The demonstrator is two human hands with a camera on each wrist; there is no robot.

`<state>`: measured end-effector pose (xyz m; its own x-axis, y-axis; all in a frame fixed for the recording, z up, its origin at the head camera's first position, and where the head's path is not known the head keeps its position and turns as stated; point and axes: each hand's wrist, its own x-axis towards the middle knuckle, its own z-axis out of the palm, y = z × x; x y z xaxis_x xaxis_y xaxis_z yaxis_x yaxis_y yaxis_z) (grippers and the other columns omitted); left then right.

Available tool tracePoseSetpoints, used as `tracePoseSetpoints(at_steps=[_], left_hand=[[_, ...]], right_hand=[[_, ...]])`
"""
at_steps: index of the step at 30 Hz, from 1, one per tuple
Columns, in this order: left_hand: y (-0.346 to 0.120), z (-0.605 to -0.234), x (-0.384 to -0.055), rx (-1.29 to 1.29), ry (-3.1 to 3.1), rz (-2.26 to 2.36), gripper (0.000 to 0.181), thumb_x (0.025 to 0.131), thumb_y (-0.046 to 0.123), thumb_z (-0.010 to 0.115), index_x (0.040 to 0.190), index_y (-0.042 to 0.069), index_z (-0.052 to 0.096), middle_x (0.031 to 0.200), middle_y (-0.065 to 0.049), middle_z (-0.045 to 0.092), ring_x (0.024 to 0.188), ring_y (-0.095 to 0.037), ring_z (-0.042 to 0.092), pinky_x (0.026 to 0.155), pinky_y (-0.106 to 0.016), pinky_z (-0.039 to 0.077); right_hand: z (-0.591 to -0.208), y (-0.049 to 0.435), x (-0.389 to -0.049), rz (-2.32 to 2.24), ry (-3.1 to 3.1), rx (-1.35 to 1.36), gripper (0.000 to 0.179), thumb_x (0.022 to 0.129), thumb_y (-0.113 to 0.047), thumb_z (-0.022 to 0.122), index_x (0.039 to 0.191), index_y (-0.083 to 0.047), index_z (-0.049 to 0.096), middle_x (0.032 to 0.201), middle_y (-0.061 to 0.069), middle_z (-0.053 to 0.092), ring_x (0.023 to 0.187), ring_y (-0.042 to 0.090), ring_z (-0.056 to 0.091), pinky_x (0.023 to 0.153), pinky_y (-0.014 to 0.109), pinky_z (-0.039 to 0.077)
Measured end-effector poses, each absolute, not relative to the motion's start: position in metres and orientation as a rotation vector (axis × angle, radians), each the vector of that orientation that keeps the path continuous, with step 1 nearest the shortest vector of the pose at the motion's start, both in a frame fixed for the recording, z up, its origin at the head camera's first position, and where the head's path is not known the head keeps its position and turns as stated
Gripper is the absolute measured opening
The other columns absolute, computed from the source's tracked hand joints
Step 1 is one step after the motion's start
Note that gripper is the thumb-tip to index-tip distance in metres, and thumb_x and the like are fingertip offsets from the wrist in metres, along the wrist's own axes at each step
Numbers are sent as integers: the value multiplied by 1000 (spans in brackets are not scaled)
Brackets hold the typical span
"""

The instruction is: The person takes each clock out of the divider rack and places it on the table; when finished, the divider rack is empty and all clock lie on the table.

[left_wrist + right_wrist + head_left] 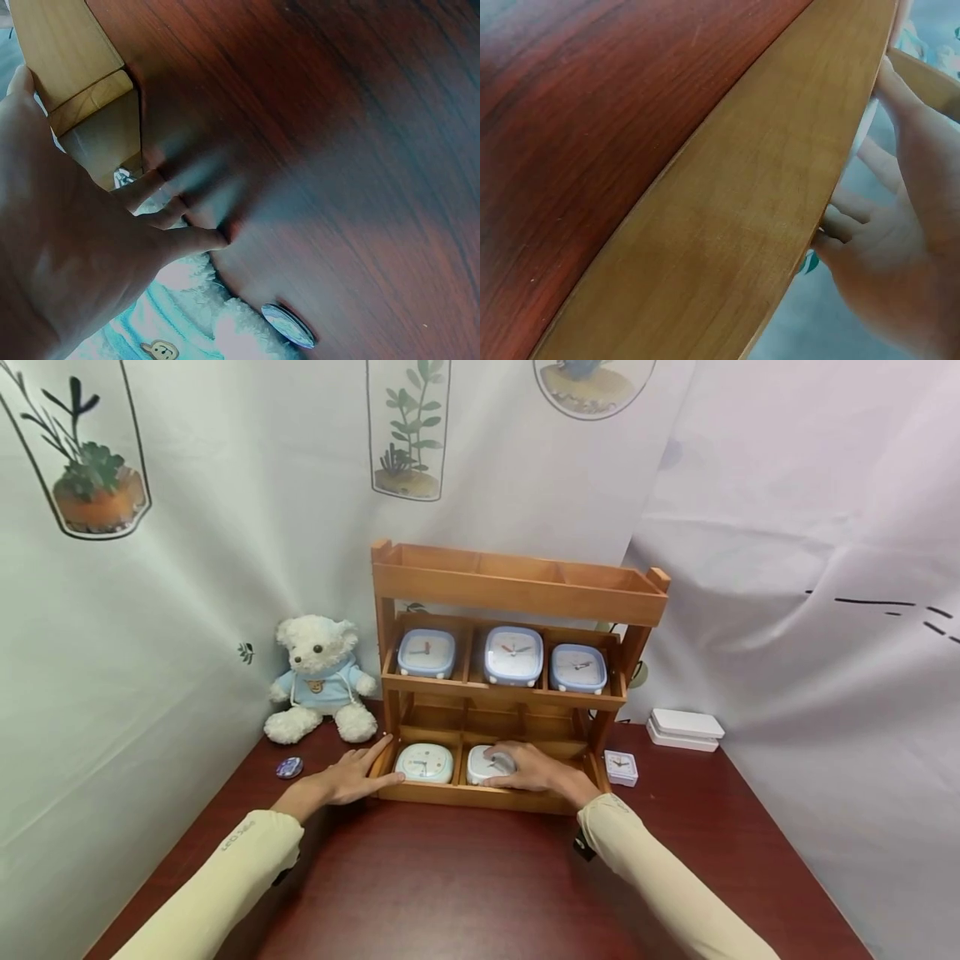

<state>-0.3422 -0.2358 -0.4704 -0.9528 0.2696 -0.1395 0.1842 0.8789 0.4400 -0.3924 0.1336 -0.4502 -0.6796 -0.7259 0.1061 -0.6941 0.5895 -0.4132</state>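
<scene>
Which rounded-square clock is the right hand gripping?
The white rounded-square clock in the bottom-middle compartment of the brown wooden rack; the right hand touches no other.

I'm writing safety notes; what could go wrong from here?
The right hand might knock its held clock against the divider in the bottom tier. The small clock on the table sits near the right sleeve and could get brushed. The left hand touches the rack, and a push might jolt the middle-tier clocks.

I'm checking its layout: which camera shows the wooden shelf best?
The head view, framing the wooden shelf from top to bottom. The left wrist view shows only a corner by the left hand; the right wrist view, mostly one long board by the right hand.
</scene>
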Motion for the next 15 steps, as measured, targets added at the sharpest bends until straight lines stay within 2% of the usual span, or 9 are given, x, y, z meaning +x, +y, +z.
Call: tracePoseSetpoints(at_steps=[9,15], left_hand=[[-234,-469,-341,341,2839,649,100,96,76,47,169,19,9,164,-33,24,151,-55,19,109,-78,24],[-235,-466,-341,312,2819,665,102,94,78,48,169,20,8,164,-36,19,151,-56,15,110,-78,23]], right_hand=[[-454,133,-395,-588,2764,-1299,55,95,-33,79,139,-6,63,139,14,64,129,30,59,108,45,46],[-443,133,-394,-626,2793,-1356,57,95,-34,79,142,-7,62,140,17,61,129,32,59,107,48,48]])
